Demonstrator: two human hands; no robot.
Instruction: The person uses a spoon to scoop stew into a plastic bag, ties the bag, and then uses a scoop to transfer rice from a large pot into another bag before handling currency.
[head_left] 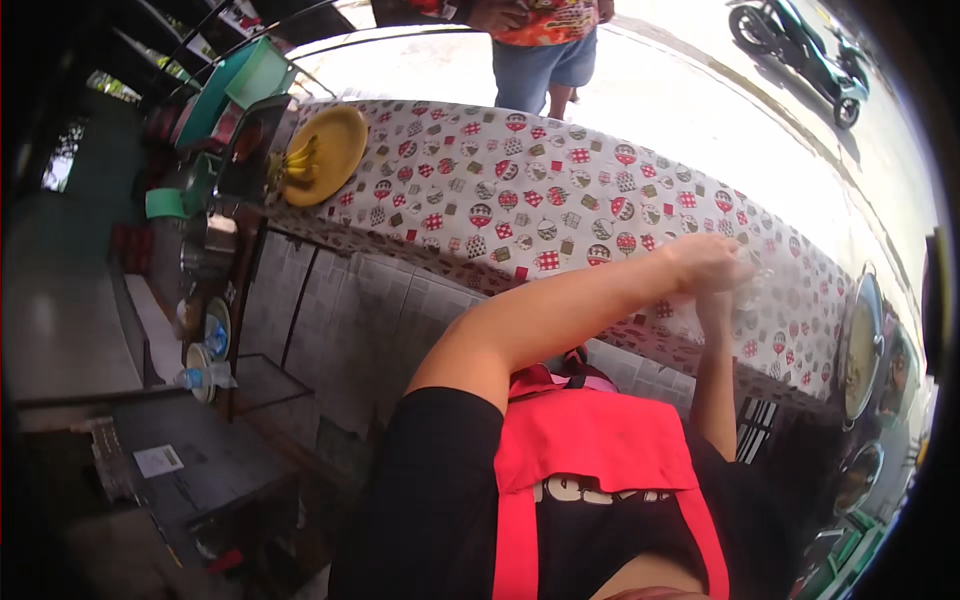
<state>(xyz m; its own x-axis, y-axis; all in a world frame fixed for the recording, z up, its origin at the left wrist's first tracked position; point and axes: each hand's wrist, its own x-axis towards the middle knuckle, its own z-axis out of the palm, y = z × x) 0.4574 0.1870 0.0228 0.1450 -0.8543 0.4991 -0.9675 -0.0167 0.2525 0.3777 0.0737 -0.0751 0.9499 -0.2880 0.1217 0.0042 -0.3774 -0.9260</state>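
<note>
My left hand (705, 262) reaches across my body to the right part of a counter covered in a patterned cloth (450, 180), its fingers curled round a clear, thin thing (748, 275), perhaps plastic, too blurred to be sure. My right hand (715, 300) is just under the left one at the same clear thing, its fingers mostly hidden behind the left hand. At the counter's left end a yellow plate (340, 150) holds several bananas (300, 163). A large metal pan (860, 350) stands at the right end.
A person (540, 70) in shorts stands across the counter. A scooter (795, 60) is on the road beyond. Green tubs (255, 75) and metal pots (210, 245) are on the left, a dark low table (170, 440) at lower left, more pans (860, 475) at lower right.
</note>
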